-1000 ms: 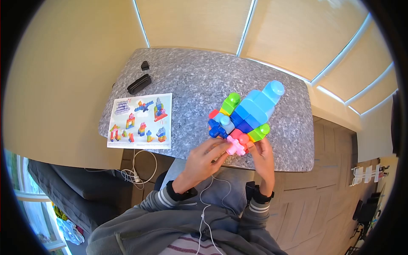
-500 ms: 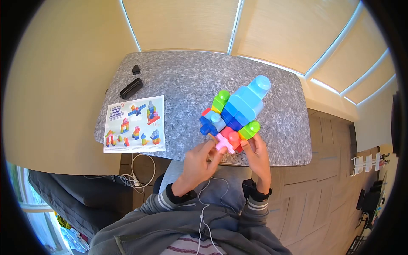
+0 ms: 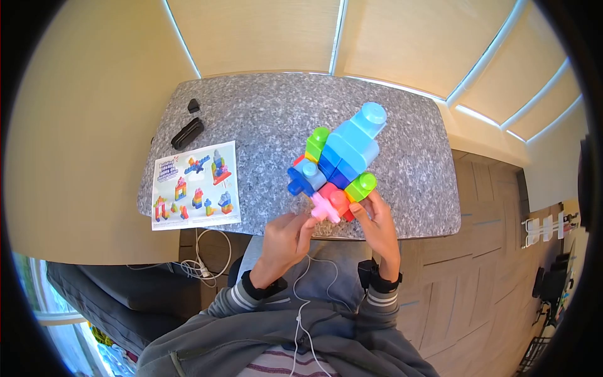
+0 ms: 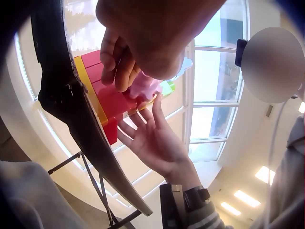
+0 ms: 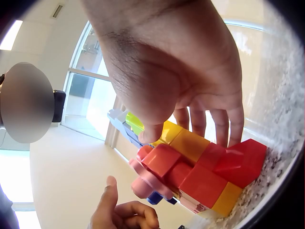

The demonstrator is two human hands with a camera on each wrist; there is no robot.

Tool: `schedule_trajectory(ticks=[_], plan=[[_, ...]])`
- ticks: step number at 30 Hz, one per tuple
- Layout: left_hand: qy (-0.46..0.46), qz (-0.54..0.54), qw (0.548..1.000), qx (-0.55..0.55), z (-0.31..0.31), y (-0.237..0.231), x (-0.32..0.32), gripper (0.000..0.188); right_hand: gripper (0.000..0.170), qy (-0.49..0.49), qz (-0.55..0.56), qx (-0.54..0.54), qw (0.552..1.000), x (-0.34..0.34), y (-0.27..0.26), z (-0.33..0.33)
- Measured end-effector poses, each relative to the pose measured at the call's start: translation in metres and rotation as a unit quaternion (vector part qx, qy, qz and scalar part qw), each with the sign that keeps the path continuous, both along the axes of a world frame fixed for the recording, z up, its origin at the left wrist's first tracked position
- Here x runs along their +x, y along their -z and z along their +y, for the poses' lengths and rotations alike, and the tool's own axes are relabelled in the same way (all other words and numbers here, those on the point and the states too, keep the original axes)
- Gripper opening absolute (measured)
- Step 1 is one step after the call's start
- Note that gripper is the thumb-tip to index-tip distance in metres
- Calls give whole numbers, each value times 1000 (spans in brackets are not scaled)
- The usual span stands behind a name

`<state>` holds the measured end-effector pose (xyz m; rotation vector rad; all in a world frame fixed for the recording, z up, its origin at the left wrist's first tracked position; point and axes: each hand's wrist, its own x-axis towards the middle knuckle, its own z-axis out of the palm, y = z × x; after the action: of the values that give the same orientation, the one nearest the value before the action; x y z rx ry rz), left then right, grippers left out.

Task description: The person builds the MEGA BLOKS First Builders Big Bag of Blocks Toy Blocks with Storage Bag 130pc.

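A toy building-block model (image 3: 348,151) stands on the table's near side, with large light-blue blocks on top and red and yellow ones low down. A pink flower-shaped piece (image 3: 324,208) and a dark-blue piece (image 3: 299,182) stick out of its front. My right hand (image 3: 379,229) grips the model's right side below the green block (image 3: 362,186), its thumb in front and its fingers behind. Just short of the pink piece, my left hand (image 3: 284,242) has loosely bent fingers with nothing between them; the right wrist view shows its thumb raised apart from the blocks.
A printed sheet of building ideas (image 3: 196,185) lies at the table's left edge. Beyond it are a black case (image 3: 187,133) and a small black object (image 3: 193,105). White cables (image 3: 200,267) hang below the table (image 3: 264,107) at the left.
My left hand has let go of the pink flower-shaped piece and drawn back a little toward me. My right hand keeps its place at the model's right side. The head view has shifted slightly.
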<state>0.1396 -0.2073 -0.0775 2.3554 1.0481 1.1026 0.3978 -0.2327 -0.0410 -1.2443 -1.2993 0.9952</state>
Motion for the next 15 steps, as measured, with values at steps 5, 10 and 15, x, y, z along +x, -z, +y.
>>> schedule_trajectory(ticks=[5, 10, 15], plan=[[-37, -131, 989, -66, -4, -38, 24, 32, 52, -1, 6, 5, 1000, 0, -1, -1], [-64, -99, 993, -17, -2, -11, 11, 38, 52, 0, -2, -1, 1000, 0, -2, 0], [-4, -83, 996, -23, -2, -1, 3, 43, 52, -3, 2, 3, 1000, 1, 0, 0]])
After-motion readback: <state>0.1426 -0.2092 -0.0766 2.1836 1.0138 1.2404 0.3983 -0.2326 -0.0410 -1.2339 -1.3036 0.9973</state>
